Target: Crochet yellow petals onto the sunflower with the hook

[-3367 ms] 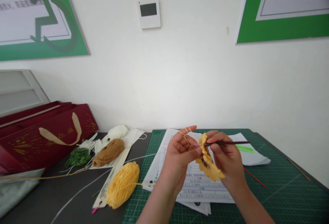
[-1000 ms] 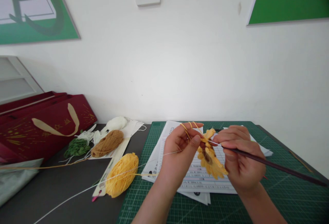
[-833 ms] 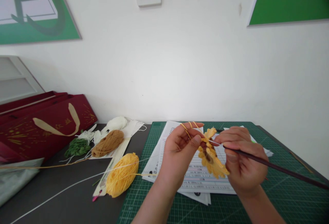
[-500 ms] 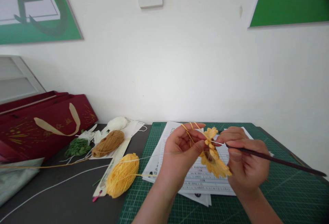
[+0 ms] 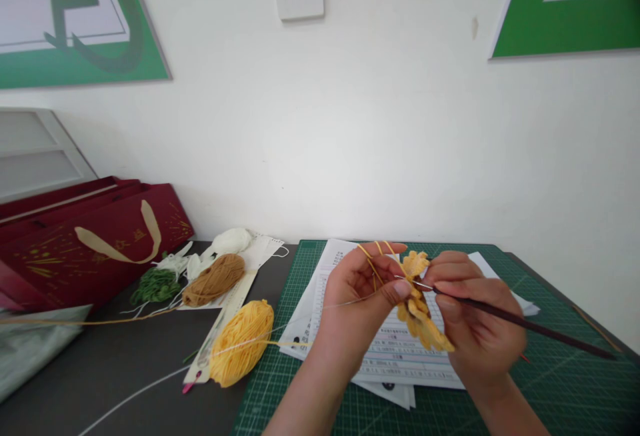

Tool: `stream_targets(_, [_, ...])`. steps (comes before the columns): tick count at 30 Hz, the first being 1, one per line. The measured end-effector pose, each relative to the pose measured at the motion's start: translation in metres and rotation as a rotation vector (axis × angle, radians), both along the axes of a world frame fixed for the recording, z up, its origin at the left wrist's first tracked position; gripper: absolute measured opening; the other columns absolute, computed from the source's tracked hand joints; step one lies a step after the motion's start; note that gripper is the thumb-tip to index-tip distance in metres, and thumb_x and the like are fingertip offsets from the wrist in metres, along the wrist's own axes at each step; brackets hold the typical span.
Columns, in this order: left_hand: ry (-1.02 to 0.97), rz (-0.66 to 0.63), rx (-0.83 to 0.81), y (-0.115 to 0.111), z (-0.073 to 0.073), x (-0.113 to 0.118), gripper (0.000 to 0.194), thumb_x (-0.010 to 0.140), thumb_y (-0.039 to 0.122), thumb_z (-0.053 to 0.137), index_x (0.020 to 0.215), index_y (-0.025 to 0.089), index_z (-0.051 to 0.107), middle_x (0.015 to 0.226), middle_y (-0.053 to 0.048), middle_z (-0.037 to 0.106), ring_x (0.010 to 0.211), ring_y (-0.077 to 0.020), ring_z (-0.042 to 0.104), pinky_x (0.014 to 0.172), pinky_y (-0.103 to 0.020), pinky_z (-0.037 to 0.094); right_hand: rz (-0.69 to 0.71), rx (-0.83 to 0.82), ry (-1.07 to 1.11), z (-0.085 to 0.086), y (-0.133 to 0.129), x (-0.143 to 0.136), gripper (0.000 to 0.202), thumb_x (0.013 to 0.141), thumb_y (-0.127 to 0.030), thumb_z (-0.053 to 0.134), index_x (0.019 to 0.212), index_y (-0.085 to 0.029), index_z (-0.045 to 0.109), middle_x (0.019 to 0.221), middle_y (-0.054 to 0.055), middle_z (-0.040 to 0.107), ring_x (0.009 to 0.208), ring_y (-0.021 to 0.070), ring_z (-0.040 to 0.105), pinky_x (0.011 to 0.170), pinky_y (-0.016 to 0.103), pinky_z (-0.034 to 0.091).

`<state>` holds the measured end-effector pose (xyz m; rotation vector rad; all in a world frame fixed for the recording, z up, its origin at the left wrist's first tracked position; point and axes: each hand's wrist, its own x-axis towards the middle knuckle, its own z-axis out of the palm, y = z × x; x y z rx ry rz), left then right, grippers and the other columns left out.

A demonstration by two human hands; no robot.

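Note:
My left hand (image 5: 363, 296) pinches a yellow crocheted piece with petal-like edges (image 5: 425, 323) between thumb and fingers. Yellow yarn (image 5: 379, 248) is looped over its raised index finger. In my right hand (image 5: 483, 316) is a crochet hook (image 5: 530, 324) with a long dark handle, held like a pen. The hook's thin metal tip reaches the crocheted piece beside my left thumb; the exact stitch is too small to make out. A yellow yarn ball (image 5: 241, 343) lies left of my left forearm, its strand running toward that hand.
Printed sheets (image 5: 400, 363) lie beneath my hands on a green cutting mat (image 5: 270, 396). Brown yarn (image 5: 215, 281), green yarn (image 5: 156, 285) and white yarn (image 5: 233, 241) sit at the left, before a dark red gift bag (image 5: 100, 243). A white wall stands behind.
The hook's tip has moved leftward through the crocheted piece, and its handle tilts a little more downward. The crocheted piece has turned slightly, hiding its brown centre. The whole view has shifted slightly.

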<state>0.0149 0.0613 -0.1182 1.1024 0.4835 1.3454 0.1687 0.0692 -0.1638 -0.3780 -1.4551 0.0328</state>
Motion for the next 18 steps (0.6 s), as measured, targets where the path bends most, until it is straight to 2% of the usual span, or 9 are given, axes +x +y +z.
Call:
stream_targets(7, [0.006, 0.018, 0.008, 0.002, -0.003, 0.001, 0.037, 0.070, 0.016, 0.089, 0.105, 0.020, 0.077, 0.081, 0.001, 0.069, 0.078, -0.0099, 0.063, 0.075, -0.021, 0.053, 0.026, -0.084, -0.009, 0.000, -0.002, 0.000, 0.029, 0.080, 0.004, 0.066, 0.094, -0.022, 0.067, 0.089, 0.004, 0.069, 0.087, 0.0236, 0.063, 0.077, 0.046, 0.049])
stream_targets(13, [-0.064, -0.002, -0.088, 0.004, -0.005, 0.003, 0.043, 0.064, 0.014, 0.092, 0.104, 0.017, 0.077, 0.077, 0.001, 0.072, 0.073, -0.0084, 0.064, 0.073, -0.019, 0.052, 0.149, -0.179, 0.100, -0.001, 0.001, -0.006, 0.018, 0.085, -0.007, 0.068, 0.089, -0.025, 0.067, 0.086, 0.002, 0.065, 0.086, 0.0214, 0.063, 0.071, 0.040, 0.052])
stream_targets(15, [-0.097, -0.003, -0.146, 0.004, -0.006, 0.004, 0.042, 0.062, 0.014, 0.093, 0.102, 0.015, 0.078, 0.073, 0.001, 0.071, 0.070, -0.0077, 0.064, 0.072, -0.019, 0.051, 0.110, -0.152, 0.101, -0.004, 0.003, -0.006, 0.017, 0.086, -0.009, 0.067, 0.090, -0.025, 0.066, 0.087, 0.002, 0.065, 0.086, 0.0214, 0.064, 0.070, 0.039, 0.054])
stream_targets(18, [-0.124, 0.005, -0.213, 0.004, -0.008, 0.007, 0.042, 0.062, 0.014, 0.093, 0.100, 0.014, 0.078, 0.070, 0.001, 0.072, 0.067, -0.0080, 0.064, 0.073, -0.020, 0.051, -0.065, -0.027, -0.013, -0.011, 0.005, -0.005, 0.028, 0.083, -0.001, 0.066, 0.095, -0.026, 0.066, 0.094, 0.002, 0.066, 0.088, 0.0209, 0.065, 0.073, 0.041, 0.056])
